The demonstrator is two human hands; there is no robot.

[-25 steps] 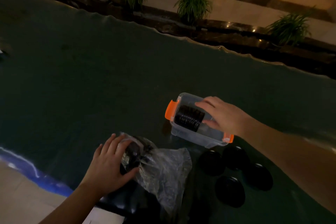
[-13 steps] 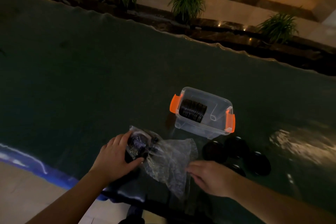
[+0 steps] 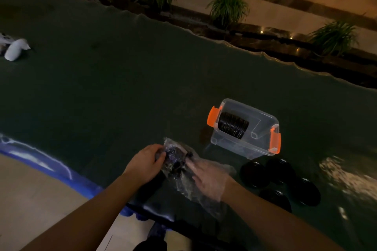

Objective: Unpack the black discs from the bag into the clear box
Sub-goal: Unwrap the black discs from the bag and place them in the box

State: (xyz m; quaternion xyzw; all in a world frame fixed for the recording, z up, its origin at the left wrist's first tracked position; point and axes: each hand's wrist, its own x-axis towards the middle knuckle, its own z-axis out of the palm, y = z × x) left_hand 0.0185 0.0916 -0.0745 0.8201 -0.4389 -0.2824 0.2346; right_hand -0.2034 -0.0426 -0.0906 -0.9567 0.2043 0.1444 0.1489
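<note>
A crumpled clear plastic bag [image 3: 184,184] lies on the dark green table, with black discs [image 3: 175,156] bunched at its far end. My left hand [image 3: 145,164] grips that end from outside. My right hand [image 3: 207,176] is inside the bag, seen through the plastic, its fingertips at the discs; whether it grips one I cannot tell. The clear box [image 3: 247,139] with orange latches stands open just beyond, holding a row of black discs [image 3: 232,125] on edge at its left side.
Several round black lids or dishes [image 3: 280,180] lie right of the bag, in front of the box. A white bundle [image 3: 15,49] sits far left. The table's near edge [image 3: 67,173] is blue. Potted plants [image 3: 228,7] stand beyond the far edge.
My right hand left the box, came back to the bag's open end and has now slid inside it toward the discs. The left hand kept its hold on the bag.
</note>
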